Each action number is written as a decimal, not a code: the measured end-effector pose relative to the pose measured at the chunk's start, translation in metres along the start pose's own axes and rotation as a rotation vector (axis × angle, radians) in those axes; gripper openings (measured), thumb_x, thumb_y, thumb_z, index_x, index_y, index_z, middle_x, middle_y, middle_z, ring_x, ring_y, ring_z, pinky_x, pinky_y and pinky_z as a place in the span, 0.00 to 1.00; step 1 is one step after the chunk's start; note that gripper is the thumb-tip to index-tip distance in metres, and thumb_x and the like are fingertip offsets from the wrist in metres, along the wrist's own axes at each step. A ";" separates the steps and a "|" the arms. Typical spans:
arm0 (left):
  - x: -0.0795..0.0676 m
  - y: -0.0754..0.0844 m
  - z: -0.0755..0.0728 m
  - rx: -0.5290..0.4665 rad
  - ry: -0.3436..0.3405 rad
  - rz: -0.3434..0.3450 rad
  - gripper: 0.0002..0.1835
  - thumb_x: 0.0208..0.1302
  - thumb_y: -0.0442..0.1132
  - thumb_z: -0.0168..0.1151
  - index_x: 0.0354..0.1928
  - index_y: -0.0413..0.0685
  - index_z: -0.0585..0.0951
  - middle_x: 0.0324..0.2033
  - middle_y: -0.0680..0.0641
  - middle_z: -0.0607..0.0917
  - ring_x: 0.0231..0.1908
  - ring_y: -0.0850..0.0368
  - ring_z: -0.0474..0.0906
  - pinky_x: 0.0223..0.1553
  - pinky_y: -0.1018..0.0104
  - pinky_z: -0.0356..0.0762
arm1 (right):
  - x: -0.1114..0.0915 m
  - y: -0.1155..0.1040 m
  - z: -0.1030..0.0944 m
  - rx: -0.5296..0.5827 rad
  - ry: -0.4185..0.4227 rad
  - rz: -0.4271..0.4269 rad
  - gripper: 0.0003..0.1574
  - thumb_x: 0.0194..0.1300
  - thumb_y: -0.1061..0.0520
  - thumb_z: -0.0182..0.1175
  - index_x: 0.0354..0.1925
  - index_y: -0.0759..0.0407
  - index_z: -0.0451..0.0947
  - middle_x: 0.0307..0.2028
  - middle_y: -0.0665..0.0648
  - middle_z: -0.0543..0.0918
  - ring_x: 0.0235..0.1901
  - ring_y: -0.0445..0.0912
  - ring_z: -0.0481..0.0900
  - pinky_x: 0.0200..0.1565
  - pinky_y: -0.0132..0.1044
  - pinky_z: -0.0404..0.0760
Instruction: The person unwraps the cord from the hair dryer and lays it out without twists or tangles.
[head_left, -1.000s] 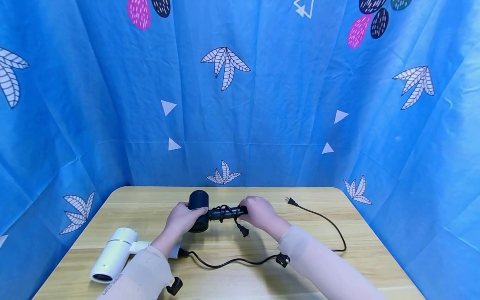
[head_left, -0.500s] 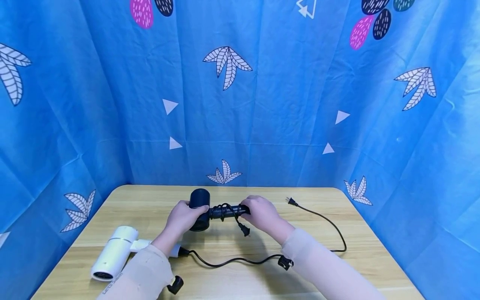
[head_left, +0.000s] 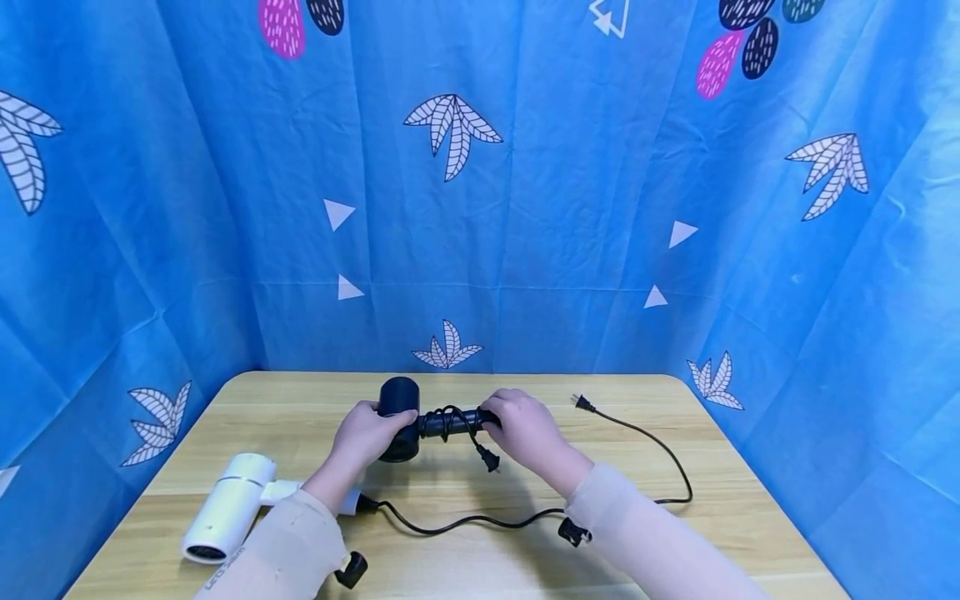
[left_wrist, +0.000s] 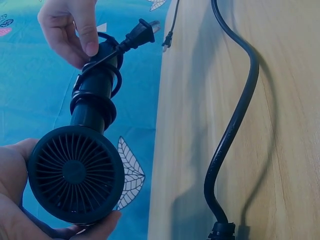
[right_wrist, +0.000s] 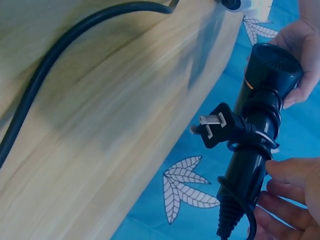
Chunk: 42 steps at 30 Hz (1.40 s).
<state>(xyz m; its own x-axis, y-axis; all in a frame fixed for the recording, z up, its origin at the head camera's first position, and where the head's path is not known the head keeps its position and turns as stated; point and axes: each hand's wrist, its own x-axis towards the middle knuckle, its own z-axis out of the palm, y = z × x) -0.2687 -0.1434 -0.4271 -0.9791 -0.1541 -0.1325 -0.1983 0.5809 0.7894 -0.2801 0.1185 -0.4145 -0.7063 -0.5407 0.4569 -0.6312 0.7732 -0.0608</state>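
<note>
Both hands hold a black hair dryer above the far part of the table. My left hand grips its barrel, and the round slotted grille faces the left wrist camera. At the handle's end, my right hand pinches the handle between thumb and fingers. The dryer's own cord is wound several times round the handle. Its two-pin plug hangs loose beside the handle. In the head view, the left fingers behind the barrel are hidden.
A white hair dryer lies at the table's left, partly behind the left forearm. Its black cord runs right to a plug near the back. A small black piece shows beside the left sleeve. Blue curtain surrounds the wooden table.
The black hair dryer and both hands stay almost in place. My right forearm has shifted slightly right, and the view has moved a little.
</note>
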 end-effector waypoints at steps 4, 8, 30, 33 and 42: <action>0.000 -0.001 0.000 0.000 0.004 0.000 0.52 0.62 0.65 0.62 0.70 0.28 0.61 0.65 0.26 0.69 0.62 0.30 0.69 0.57 0.38 0.73 | -0.004 -0.003 0.003 -0.008 0.058 -0.034 0.07 0.61 0.58 0.71 0.39 0.55 0.85 0.37 0.50 0.85 0.39 0.45 0.82 0.41 0.38 0.83; 0.001 0.000 -0.001 0.000 0.002 -0.003 0.52 0.62 0.66 0.62 0.70 0.28 0.61 0.65 0.25 0.69 0.62 0.29 0.69 0.58 0.38 0.73 | -0.006 -0.005 0.006 -0.006 0.104 -0.040 0.06 0.59 0.58 0.72 0.36 0.55 0.85 0.36 0.49 0.84 0.37 0.44 0.80 0.40 0.37 0.83; 0.000 0.003 -0.001 -0.001 0.006 0.000 0.50 0.63 0.65 0.61 0.70 0.27 0.62 0.64 0.25 0.70 0.60 0.30 0.71 0.57 0.39 0.74 | -0.020 -0.023 0.017 0.008 0.090 -0.005 0.07 0.62 0.55 0.71 0.36 0.54 0.82 0.32 0.49 0.84 0.31 0.42 0.81 0.33 0.36 0.82; 0.000 0.003 -0.001 -0.003 0.003 -0.003 0.51 0.63 0.65 0.61 0.70 0.27 0.62 0.64 0.25 0.70 0.61 0.30 0.71 0.57 0.39 0.74 | -0.021 -0.025 0.020 0.011 0.106 0.007 0.08 0.61 0.55 0.72 0.35 0.55 0.82 0.30 0.49 0.84 0.28 0.41 0.81 0.31 0.36 0.81; -0.001 0.003 -0.002 -0.013 -0.004 -0.004 0.51 0.63 0.65 0.61 0.70 0.27 0.61 0.64 0.25 0.70 0.60 0.30 0.71 0.57 0.39 0.74 | -0.022 -0.029 0.029 0.046 0.104 0.080 0.08 0.60 0.56 0.71 0.35 0.58 0.82 0.27 0.51 0.85 0.21 0.38 0.78 0.25 0.32 0.79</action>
<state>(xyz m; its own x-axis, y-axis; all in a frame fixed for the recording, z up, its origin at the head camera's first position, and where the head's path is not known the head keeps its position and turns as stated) -0.2678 -0.1435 -0.4233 -0.9784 -0.1536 -0.1383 -0.2020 0.5695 0.7968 -0.2552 0.0981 -0.4482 -0.7196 -0.4390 0.5380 -0.5898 0.7953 -0.1400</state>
